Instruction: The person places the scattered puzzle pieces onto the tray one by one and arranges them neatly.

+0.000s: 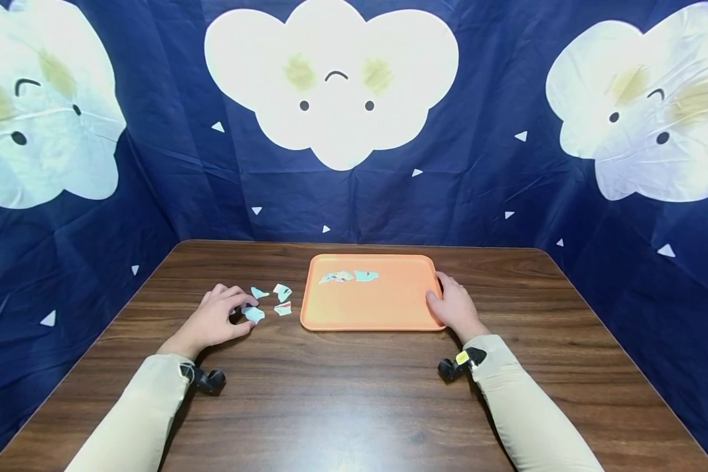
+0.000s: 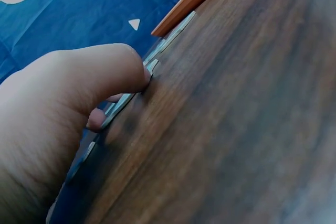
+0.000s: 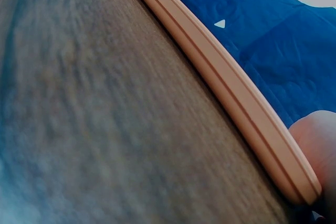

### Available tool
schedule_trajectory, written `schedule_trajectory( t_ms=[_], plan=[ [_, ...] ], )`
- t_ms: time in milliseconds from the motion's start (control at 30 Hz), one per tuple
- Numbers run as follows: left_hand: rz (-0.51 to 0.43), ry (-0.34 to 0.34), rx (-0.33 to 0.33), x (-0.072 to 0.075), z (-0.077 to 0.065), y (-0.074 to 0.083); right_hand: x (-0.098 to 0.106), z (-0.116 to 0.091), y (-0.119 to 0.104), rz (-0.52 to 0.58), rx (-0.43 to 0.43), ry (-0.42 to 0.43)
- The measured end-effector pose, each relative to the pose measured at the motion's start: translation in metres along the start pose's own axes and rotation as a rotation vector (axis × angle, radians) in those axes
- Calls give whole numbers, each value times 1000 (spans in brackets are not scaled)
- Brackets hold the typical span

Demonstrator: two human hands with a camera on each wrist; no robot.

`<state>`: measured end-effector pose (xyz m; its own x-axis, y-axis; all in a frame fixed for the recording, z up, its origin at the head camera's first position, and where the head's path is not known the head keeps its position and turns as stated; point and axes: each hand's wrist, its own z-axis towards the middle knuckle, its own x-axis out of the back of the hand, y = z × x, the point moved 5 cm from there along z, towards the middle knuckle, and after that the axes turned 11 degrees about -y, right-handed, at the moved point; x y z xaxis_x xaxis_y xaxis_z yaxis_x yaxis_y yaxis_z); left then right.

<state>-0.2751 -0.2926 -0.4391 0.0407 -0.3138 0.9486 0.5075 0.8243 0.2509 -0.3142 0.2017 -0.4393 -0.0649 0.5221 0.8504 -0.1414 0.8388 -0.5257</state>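
Observation:
My left hand [image 1: 215, 319] is low over the left part of the table, with thumb and fingertips at the edges of a flat, light-blue puzzle piece [image 1: 254, 314]. In the left wrist view the thumb [image 2: 123, 69] bends down onto that piece, and a fingertip shows on its far side. Close by lie three more flat pieces: a blue one [image 1: 259, 292], a white and blue one [image 1: 282, 292] and one with a red mark [image 1: 283, 309]. My right hand [image 1: 455, 307] grips the right rim of an orange tray [image 1: 377, 308], thumb on top.
On the tray, toward its back left, lie a patterned piece [image 1: 335, 276] and a pale blue piece [image 1: 366, 276]. The brown wooden table [image 1: 330, 393] ends at a dark blue cloth [image 1: 484, 196] printed with white clouds. Each wrist carries a small black camera [image 1: 210, 381].

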Motion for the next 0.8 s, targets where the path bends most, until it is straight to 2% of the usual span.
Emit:
schedule_trajectory(
  t_ms=[433,667,800],
  plan=[
    [-7,13,-36,-1,-1,5,-3,-3,0,-10,-2,-4],
    [-37,63,-71,-1,3,4,-2,-3,-2,-7,-9,-8],
    [-40,69,-64,-2,6,3,1,-3,-3,-9,-3,-1]
  ],
)
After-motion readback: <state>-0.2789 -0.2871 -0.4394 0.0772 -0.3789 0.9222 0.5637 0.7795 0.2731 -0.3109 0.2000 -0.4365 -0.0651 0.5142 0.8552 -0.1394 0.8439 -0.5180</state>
